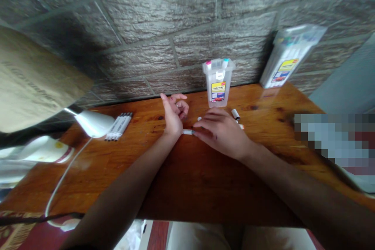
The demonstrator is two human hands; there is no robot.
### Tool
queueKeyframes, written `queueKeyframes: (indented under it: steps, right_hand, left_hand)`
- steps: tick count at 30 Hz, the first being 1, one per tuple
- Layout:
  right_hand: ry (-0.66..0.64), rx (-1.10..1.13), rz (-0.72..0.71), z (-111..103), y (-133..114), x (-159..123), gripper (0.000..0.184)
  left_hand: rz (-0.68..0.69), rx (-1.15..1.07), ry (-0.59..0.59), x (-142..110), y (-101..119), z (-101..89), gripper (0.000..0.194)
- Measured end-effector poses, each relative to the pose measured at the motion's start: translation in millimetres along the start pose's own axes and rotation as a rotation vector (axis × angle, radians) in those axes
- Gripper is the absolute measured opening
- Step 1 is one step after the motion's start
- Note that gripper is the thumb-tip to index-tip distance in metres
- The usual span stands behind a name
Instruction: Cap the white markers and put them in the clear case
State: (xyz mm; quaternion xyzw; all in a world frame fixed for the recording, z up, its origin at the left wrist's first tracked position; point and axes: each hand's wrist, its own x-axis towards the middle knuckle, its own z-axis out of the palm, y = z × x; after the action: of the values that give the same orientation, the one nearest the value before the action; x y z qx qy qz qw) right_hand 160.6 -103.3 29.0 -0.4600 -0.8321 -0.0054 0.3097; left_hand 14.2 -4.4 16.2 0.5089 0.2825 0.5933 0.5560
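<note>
My right hand (224,131) has its thumb and fingertips closed at the dark end of a short white marker (187,132), low over the table. The marker's other end meets the heel of my left hand (175,115), which may hide part of it. My left hand is turned up, fingers loosely bent and apart, nothing visible in them. Behind my right hand lie a white marker cap (235,114) and a small white piece with an orange edge (241,126), partly hidden. Another small white piece (199,118) shows by its fingers.
A clear marker case (218,86) holding a pink-ended and a blue-ended marker stands behind my hands. A fuller case (283,62) leans against the stone wall at right. Several black-ended markers (118,126) lie in a row left, near a white lamp base (93,123) and paper cup (48,149).
</note>
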Motion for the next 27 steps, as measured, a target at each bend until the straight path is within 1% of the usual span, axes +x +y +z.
queueKeyframes:
  steps: [2,5,8,11,17,21,24,27]
  right_hand:
    - [-0.094,-0.063,0.028,8,-9,4,0.015]
    - [-0.219,-0.137,0.022,16,-15,9,0.018]
    - [-0.265,-0.183,0.002,18,-16,11,0.021]
    - [-0.265,-0.192,0.004,19,-16,11,0.021]
    - [-0.253,-0.169,0.002,22,-16,11,0.020]
    - [-0.251,-0.165,0.008,23,-16,10,0.020]
    - [-0.209,-0.147,0.010,21,-13,11,0.018]
    - [-0.096,-0.053,0.076,16,-4,10,0.018]
  left_hand:
    - [-0.010,0.008,-0.006,-2,1,2.2,0.070]
    - [0.006,0.033,0.008,-3,2,4.0,0.073]
    - [0.048,0.065,0.004,-4,3,4.9,0.072]
    - [0.083,0.096,-0.017,-6,2,5.4,0.071]
    - [0.095,0.165,-0.019,-5,0,4.2,0.074]
    - [0.133,0.186,-0.046,-9,7,7.3,0.076]
    - [0.232,0.252,-0.091,-21,17,12.3,0.082]
    - [0.363,0.360,-0.169,-37,22,14.7,0.085]
